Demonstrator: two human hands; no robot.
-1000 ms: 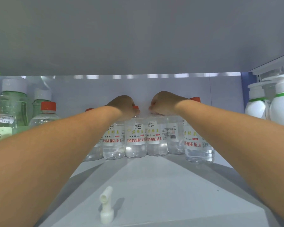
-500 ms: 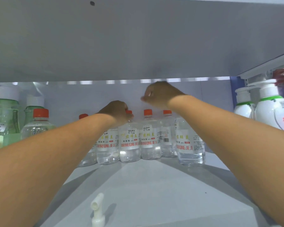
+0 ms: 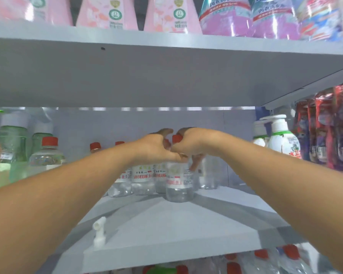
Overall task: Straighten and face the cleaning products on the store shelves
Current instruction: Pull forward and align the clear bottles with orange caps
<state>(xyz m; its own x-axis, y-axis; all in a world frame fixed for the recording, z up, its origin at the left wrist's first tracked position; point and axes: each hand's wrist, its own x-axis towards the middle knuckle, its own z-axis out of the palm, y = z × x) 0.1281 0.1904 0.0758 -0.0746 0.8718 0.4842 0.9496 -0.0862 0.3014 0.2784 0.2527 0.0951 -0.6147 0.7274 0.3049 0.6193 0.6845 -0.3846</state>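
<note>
Clear bottle (image 3: 179, 182) upright, label facing forward

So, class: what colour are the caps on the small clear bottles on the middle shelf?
Red, seen in the head view on the caps of the small clear bottles.

This is a shop, seen at a run of retail shelving. The middle shelf (image 3: 166, 230), a pale grey metal board, carries a row of identical clear bottles with red caps (image 3: 143, 180), all bearing the same printed label. Left of that row stand green-tinted bottles with white caps (image 3: 13, 143), one with a small price sticker. Right of the row are white pump bottles (image 3: 283, 141), and beyond them hanging red and purple packets (image 3: 325, 131). On the shelf above the row sit repeated pink refill pouches (image 3: 107, 14) and purple ones (image 3: 226, 16). Below the middle shelf more red-capped bottles (image 3: 261, 260) show.
</note>
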